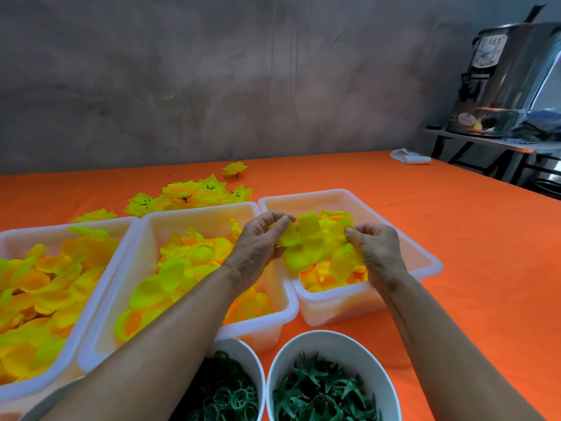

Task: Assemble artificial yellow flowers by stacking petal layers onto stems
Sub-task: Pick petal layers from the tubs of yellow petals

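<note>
Three white tubs of yellow petals in row along bench near edge. Finished flowers behind, toward far edge. Left hand and right hand over right tub, fingers pinching petal layer between them. Two bowls at near edge: rings, green calyxes.

head view | worn, looks forward-down | close over orange table

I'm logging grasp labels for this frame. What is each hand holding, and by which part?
Both hands hold one yellow petal layer above the right bin: the left hand pinches its left edge, the right hand its right edge.
</note>
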### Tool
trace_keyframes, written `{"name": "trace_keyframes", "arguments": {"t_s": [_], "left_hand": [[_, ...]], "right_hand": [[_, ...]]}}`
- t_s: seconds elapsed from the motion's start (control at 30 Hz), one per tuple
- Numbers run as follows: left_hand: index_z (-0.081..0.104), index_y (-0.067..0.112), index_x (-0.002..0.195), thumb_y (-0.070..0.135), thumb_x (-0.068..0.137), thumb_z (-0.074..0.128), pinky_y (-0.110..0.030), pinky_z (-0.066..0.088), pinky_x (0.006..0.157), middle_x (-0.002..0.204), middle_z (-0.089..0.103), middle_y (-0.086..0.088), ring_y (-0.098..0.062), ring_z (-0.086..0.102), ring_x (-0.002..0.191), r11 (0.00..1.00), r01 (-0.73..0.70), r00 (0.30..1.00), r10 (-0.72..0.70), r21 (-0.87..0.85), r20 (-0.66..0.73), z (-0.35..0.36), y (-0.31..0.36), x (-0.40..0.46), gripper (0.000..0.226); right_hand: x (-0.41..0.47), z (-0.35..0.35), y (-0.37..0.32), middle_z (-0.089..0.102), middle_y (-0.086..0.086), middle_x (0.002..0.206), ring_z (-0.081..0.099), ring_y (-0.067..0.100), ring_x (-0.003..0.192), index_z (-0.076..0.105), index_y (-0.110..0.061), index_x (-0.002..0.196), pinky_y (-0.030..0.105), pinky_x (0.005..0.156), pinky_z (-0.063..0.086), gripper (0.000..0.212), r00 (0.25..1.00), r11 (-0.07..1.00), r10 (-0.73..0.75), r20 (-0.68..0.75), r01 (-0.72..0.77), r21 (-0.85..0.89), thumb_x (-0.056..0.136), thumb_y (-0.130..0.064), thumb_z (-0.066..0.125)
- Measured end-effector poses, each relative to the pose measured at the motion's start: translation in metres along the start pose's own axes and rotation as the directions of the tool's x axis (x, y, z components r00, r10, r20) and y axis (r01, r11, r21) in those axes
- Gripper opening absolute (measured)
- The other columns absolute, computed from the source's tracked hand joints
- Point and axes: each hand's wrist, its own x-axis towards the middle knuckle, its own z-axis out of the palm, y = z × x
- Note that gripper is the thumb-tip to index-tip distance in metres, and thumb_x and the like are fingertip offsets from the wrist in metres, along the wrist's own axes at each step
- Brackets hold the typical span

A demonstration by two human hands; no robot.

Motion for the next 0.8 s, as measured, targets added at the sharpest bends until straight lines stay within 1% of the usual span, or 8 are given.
{"name": "trace_keyframes", "arguments": {"t_s": [0.07, 0.13, 0.23, 0.3, 0.43, 0.6, 0.73, 0.8], "left_hand": [[0.058, 0.009, 0.099, 0.011, 0.097, 0.048, -0.023, 0.052, 0.07, 0.093, 0.066, -0.007, -0.008, 0.062, 0.077, 0.996, -0.029, 0.998, 0.025, 0.089, 0.054, 0.003, -0.001, -0.002, 0.011], [0.057, 0.004, 0.107, 0.005, 0.095, 0.051, -0.023, 0.05, 0.082, 0.102, 0.064, -0.012, -0.014, 0.061, 0.089, 0.966, -0.092, 0.994, 0.076, 0.243, 0.075, 0.005, -0.001, -0.003, 0.014], [0.055, -0.002, 0.117, 0.0, 0.093, 0.052, -0.013, 0.044, 0.088, 0.112, 0.06, -0.012, -0.015, 0.056, 0.105, 0.926, -0.145, 0.988, 0.115, 0.348, 0.107, 0.005, -0.002, -0.005, 0.024], [0.055, 0.0, 0.119, -0.001, 0.093, 0.052, -0.009, 0.042, 0.091, 0.116, 0.058, -0.009, -0.011, 0.053, 0.11, 0.922, -0.145, 0.987, 0.112, 0.358, 0.112, 0.006, -0.002, -0.007, 0.026], [0.058, 0.005, 0.119, 0.0, 0.093, 0.053, -0.016, 0.032, 0.104, 0.129, 0.054, -0.004, -0.007, 0.045, 0.124, 0.924, -0.115, 0.989, 0.071, 0.365, 0.132, 0.004, 0.006, -0.005, 0.027], [0.058, 0.005, 0.12, 0.002, 0.094, 0.051, -0.006, 0.038, 0.088, 0.121, 0.057, -0.003, -0.006, 0.05, 0.114, 0.922, -0.09, 0.995, 0.065, 0.375, 0.079, -0.001, 0.03, -0.005, 0.027], [0.058, -0.002, 0.119, 0.002, 0.094, 0.052, -0.006, 0.04, 0.077, 0.108, 0.058, -0.007, -0.01, 0.051, 0.098, 0.903, -0.082, 0.996, 0.093, 0.422, -0.006, -0.008, 0.055, -0.018, 0.026], [0.06, -0.002, 0.117, 0.004, 0.095, 0.052, -0.01, 0.04, 0.072, 0.103, 0.058, -0.007, -0.01, 0.05, 0.094, 0.866, -0.078, 0.995, 0.101, 0.493, -0.02, -0.016, 0.065, -0.032, 0.024]], "right_hand": [[0.002, 0.002, 0.003, 0.063, 0.012, 0.072, 0.056, 0.026, 0.072, 0.063, -0.015, 0.063, 0.04, 0.071, 0.047, 0.021, 1.0, 0.998, -0.017, 0.006, 0.017, -0.066, 0.081, -0.006, 0.065], [0.002, 0.003, 0.003, 0.066, 0.008, 0.081, 0.061, 0.024, 0.081, 0.07, -0.011, 0.081, 0.038, 0.078, 0.05, 0.007, 1.0, 0.992, -0.026, 0.011, 0.027, -0.123, 0.08, -0.005, 0.067], [0.001, 0.003, 0.001, 0.069, 0.01, 0.1, 0.063, 0.021, 0.096, 0.069, -0.005, 0.11, 0.035, 0.09, 0.049, 0.031, 0.999, 0.977, -0.049, -0.002, 0.047, -0.207, 0.078, -0.006, 0.068], [-0.002, 0.003, 0.0, 0.07, 0.012, 0.106, 0.064, 0.023, 0.102, 0.069, -0.006, 0.11, 0.036, 0.096, 0.047, 0.032, 0.996, 0.961, -0.092, -0.004, 0.088, -0.262, 0.078, -0.009, 0.068], [-0.007, 0.002, -0.002, 0.071, 0.012, 0.107, 0.063, 0.025, 0.106, 0.074, -0.01, 0.101, 0.031, 0.095, 0.044, 0.023, 0.986, 0.938, -0.161, -0.035, 0.142, -0.315, 0.08, -0.015, 0.067], [-0.01, 0.0, -0.004, 0.073, 0.013, 0.096, 0.064, 0.025, 0.099, 0.076, -0.009, 0.089, 0.026, 0.083, 0.041, 0.013, 0.977, 0.934, -0.211, -0.037, 0.19, -0.302, 0.081, -0.016, 0.068], [-0.01, 0.001, -0.005, 0.072, 0.013, 0.088, 0.064, 0.028, 0.093, 0.076, -0.01, 0.085, 0.027, 0.071, 0.038, 0.012, 0.973, 0.873, -0.165, 0.164, 0.221, -0.435, 0.081, -0.017, 0.067], [-0.012, 0.003, -0.006, 0.072, 0.016, 0.093, 0.064, 0.03, 0.096, 0.076, -0.01, 0.088, 0.03, 0.073, 0.04, 0.014, 0.965, 0.819, -0.15, 0.216, 0.244, -0.52, 0.082, -0.018, 0.066]]}}
